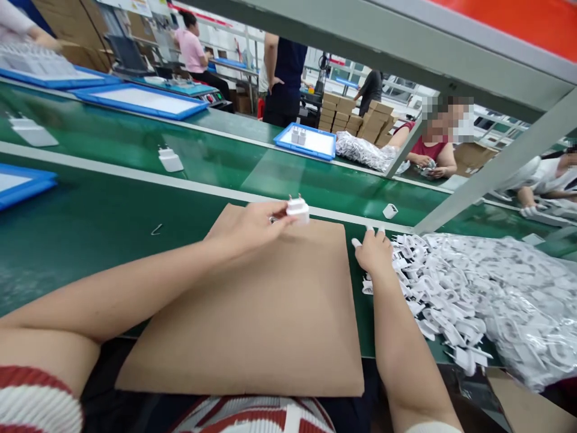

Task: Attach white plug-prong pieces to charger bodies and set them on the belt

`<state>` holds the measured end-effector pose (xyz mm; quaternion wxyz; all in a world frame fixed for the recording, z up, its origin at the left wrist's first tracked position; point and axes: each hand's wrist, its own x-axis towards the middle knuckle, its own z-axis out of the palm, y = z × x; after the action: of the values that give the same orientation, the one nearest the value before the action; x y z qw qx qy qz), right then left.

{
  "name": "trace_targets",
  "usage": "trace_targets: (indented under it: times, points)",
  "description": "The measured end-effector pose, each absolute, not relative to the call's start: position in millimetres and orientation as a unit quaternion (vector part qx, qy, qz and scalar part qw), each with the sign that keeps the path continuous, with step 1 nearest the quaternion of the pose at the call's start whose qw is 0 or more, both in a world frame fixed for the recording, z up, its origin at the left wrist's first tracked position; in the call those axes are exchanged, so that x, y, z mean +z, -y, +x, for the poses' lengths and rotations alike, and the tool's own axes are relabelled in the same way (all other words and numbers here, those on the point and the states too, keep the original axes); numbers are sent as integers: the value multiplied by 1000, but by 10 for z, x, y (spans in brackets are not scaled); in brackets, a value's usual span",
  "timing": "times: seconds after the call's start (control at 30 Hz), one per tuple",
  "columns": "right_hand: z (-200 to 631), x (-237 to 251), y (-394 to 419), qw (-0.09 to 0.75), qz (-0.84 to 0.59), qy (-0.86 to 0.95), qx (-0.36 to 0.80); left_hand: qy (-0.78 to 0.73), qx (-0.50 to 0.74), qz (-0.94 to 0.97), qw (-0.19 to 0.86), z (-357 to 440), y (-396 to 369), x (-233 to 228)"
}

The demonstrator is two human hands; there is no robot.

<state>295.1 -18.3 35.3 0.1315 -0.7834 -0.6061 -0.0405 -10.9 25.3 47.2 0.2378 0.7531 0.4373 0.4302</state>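
Observation:
My left hand (256,225) pinches a white plug adapter (297,210) between thumb and fingers, its two metal pins pointing up. The adapter is held above the far end of a brown cardboard sheet (270,313), which reaches back to my lap. Further right, my right hand (375,249) hovers or rests at the left edge of a heap of small white plastic plug pieces (433,282); its fingers are spread, with white covers on the tips. I cannot make out anything in that hand. Some of the heap spills from a clear plastic bag (532,300).
On the green conveyor (216,162) lie a white adapter (170,159), a larger one (32,130) and a white plug housing (390,211). A blue-rimmed tray (304,155) stands across it. A slanted metal post (491,162) rises at right. Co-workers sit beyond.

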Motion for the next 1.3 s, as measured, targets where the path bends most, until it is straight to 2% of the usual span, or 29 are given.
trace_targets:
  times: [0.1,0.23,0.4,0.5,0.57,0.67,0.8,0.9,1.03,1.17,1.23,1.3]
  points:
    - [3144,213,107,73,-800,595,-34,-502,444,712,210,-315,-839,515]
    - [3233,127,71,121,-764,631,-65,-590,436,649,204,-438,-1276,459]
    - [3174,262,133,108,-777,619,-42,-516,451,682,255,-339,-828,413]
    - [3107,358,152,87,-780,619,-4,-506,446,702,230,-368,-602,444]
    - [3068,390,139,118,-776,619,24,-524,457,687,210,-458,-690,442]
    - [3006,388,103,226,-750,615,91,-598,448,640,178,-644,-1108,369]
    - [2895,361,76,373,-705,553,240,-685,390,601,131,-804,-1684,234]
    - [2794,357,89,450,-639,501,372,-704,373,589,133,-821,-1891,175]
    - [2658,377,133,476,-588,448,477,-711,368,582,141,-846,-1923,182]
    - [2557,440,208,508,-550,396,532,-702,386,592,88,-892,-1705,271]
    - [2532,481,244,500,-537,377,565,-632,383,668,87,-896,-1498,316]
    - [2520,510,265,476,-530,363,601,-510,328,783,141,-878,-1262,350]
